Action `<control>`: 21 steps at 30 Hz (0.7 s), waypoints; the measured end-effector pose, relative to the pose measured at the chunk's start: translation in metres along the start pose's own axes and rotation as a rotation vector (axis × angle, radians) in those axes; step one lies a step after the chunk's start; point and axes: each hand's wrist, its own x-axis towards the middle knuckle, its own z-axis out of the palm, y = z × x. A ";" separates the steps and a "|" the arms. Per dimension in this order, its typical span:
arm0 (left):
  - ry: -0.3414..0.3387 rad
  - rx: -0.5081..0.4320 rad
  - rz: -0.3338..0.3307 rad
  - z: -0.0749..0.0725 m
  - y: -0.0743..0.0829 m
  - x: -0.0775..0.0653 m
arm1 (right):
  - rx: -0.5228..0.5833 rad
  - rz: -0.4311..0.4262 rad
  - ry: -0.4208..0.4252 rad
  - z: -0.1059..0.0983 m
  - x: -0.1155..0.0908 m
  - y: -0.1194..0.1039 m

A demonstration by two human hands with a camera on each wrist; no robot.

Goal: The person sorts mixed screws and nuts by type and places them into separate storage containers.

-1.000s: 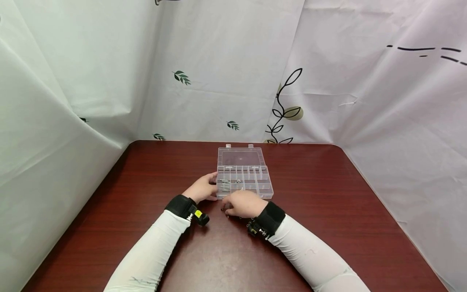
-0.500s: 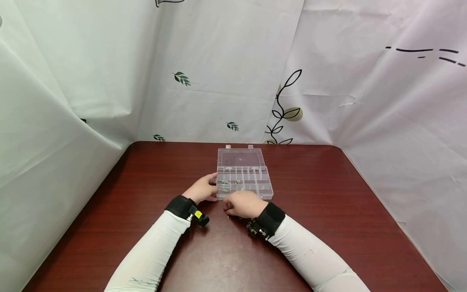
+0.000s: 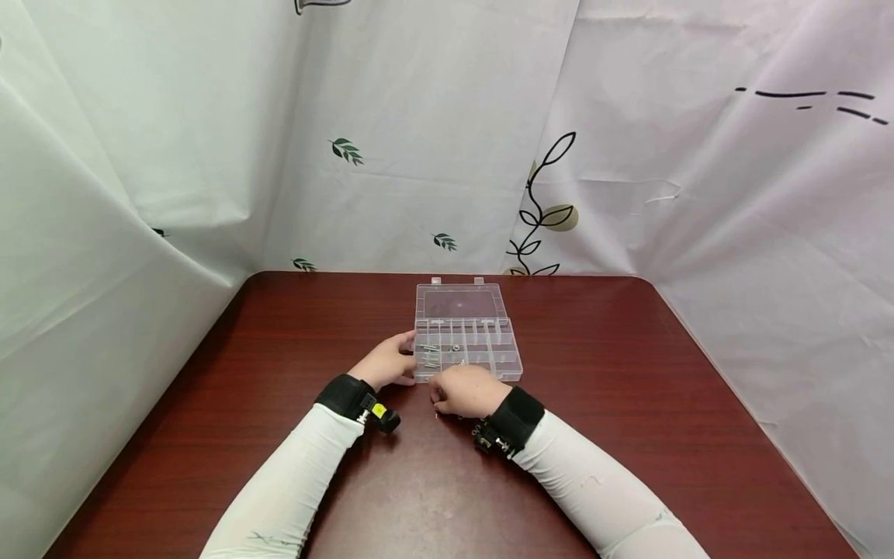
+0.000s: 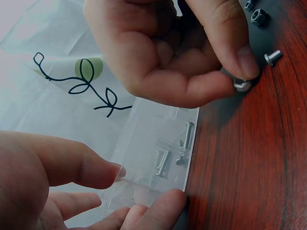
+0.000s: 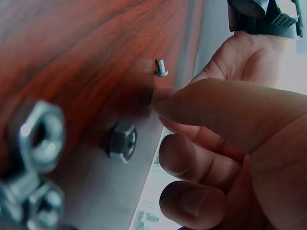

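Observation:
A clear plastic compartment box [image 3: 504, 339] stands on the table with its lid [image 3: 461, 301] folded back. My left hand [image 3: 387, 362] grips its near left corner, thumb and fingers on the wall in the left wrist view. Several screws [image 4: 163, 163] lie in its left compartments, and a nut [image 3: 457, 348] sits near the middle. In front of the box, my right hand [image 3: 469, 390] pinches a small metal nut [image 4: 241, 85] between thumb and index finger, close over the table. Its other fingers are curled. In the right wrist view, that held nut is hidden by the fingertips.
On the dark red table [image 3: 594, 334], a short screw [image 5: 161, 68] lies near the right fingertips. A loose nut [image 5: 123, 142] and more nuts [image 5: 43, 136] lie beneath the right palm. A white patterned curtain [image 3: 391, 194] surrounds the table.
My right fingertips have drawn slightly right and inward, and the small dark piece seen by them earlier is now hidden in the head view. The left hand and box stay put.

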 end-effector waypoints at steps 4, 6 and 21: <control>0.005 0.005 0.011 0.000 0.000 0.000 | 0.013 0.005 -0.011 0.000 0.000 0.001; 0.007 0.007 0.013 0.000 -0.001 0.000 | 0.015 0.010 -0.013 -0.001 0.000 0.001; 0.004 0.000 0.006 0.000 -0.002 0.001 | 0.003 0.001 0.001 -0.002 -0.002 0.000</control>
